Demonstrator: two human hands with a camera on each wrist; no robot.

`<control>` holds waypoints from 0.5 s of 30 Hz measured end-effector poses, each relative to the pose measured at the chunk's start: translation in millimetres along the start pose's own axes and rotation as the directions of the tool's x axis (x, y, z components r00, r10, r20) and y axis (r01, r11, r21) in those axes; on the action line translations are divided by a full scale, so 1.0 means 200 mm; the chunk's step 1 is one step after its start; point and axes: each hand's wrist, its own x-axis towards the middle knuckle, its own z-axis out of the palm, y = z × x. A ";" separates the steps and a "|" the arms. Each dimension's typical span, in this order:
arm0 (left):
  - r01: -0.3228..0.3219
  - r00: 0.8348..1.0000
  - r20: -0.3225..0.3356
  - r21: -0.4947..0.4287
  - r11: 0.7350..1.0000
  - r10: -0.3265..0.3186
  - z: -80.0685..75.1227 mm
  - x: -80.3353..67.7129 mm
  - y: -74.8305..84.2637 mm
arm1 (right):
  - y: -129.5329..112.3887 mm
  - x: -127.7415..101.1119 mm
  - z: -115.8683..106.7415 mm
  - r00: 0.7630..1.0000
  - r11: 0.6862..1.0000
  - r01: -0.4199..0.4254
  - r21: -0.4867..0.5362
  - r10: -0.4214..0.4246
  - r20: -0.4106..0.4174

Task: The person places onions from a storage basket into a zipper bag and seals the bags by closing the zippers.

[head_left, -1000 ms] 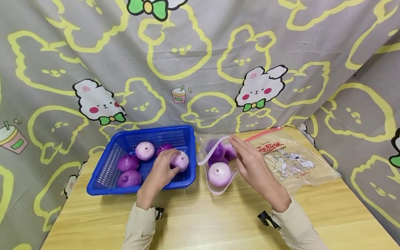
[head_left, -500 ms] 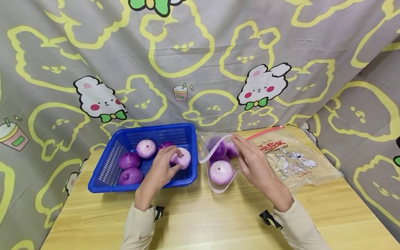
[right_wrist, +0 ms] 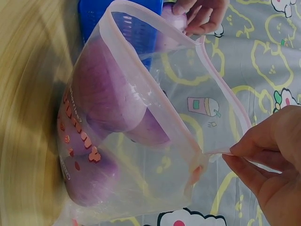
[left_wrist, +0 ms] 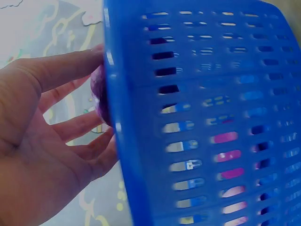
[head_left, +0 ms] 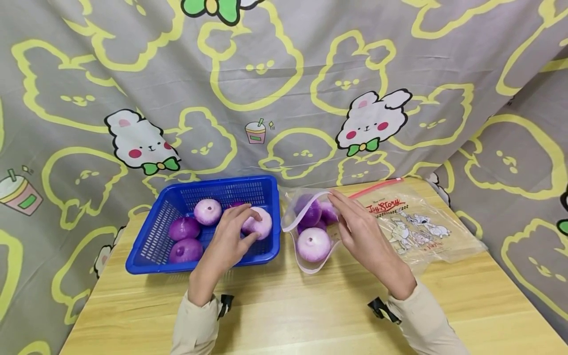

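presently: left hand (head_left: 230, 241) curled round onion (head_left: 259, 224) in basket (head_left: 151, 246); right hand (head_left: 361, 236) pinches bag (head_left: 310, 266) rim, keeping its mouth agape.

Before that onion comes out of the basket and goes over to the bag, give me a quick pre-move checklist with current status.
1. Left hand on an onion: ok, fingers curl round the pale one by the blue basket's right wall.
2. Onion clear of the basket: not ok, it sits inside.
3. Zip bag mouth open: ok, right hand pinches the rim and holds it up.
4. Room in the bag: cannot tell; several onions already fill the part near the mouth.
5. Path from basket to bag: ok, they stand side by side on the table with nothing between.
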 end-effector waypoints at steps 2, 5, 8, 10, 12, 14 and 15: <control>0.006 1.000 0.002 -0.010 1.000 -0.006 -0.01 0.00 0.01 | 0.00 0.00 0.00 1.000 1.000 0.000 -0.004 0.000 -0.001; 0.000 1.000 0.007 -0.016 1.000 0.000 -0.02 0.00 0.03 | 0.00 0.00 0.00 1.000 1.000 -0.001 -0.003 0.001 0.000; -0.017 1.000 0.004 -0.017 1.000 0.017 -0.03 0.01 0.05 | 0.01 0.00 0.00 1.000 1.000 -0.001 0.000 0.001 -0.003; -0.026 1.000 0.001 -0.023 0.999 0.026 -0.04 0.01 0.07 | 0.01 0.00 0.00 1.000 1.000 0.002 0.002 -0.002 -0.006; -0.034 0.999 -0.004 -0.028 0.999 0.034 -0.05 0.01 0.09 | 0.01 0.00 0.00 1.000 1.000 0.002 0.004 -0.002 -0.006; -0.039 0.999 -0.010 -0.030 0.999 0.038 -0.06 0.01 0.12 | 0.00 0.00 0.00 1.000 1.000 -0.003 0.006 0.003 0.000; -0.040 0.999 -0.012 -0.032 0.999 0.040 -0.06 0.01 0.14 | 0.00 0.00 0.00 1.000 1.000 -0.008 0.005 0.008 0.005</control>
